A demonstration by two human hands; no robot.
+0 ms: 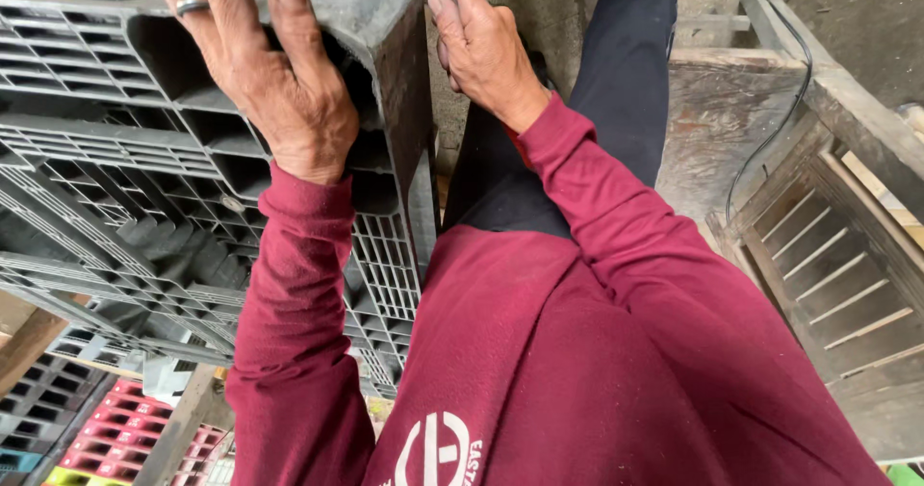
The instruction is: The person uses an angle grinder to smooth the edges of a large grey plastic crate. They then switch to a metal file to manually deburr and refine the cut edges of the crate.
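Two bare hands clamped on a grey plastic pallet (192, 159) stood on edge, seen from above. Left hand (279, 82), ringed on one finger, spread flat over the pallet's upper rim, fingers hooked across the top. Right hand (481, 53) wrapped tight round the pallet's near corner, thumb pressed along the edge. Both sleeves maroon, matching the sweatshirt (539, 370) filling the lower frame; dark trousers (616, 72) running up beside the right wrist. Pallet held just left of the body, its open grid face turned outward, lower edge lost among more grey pallets (58, 284). Red crates (115, 433) stacked at lower left. Weathered wooden pallet (828, 274) lying at right, with a black cable (770, 140) trailing over worn boards.
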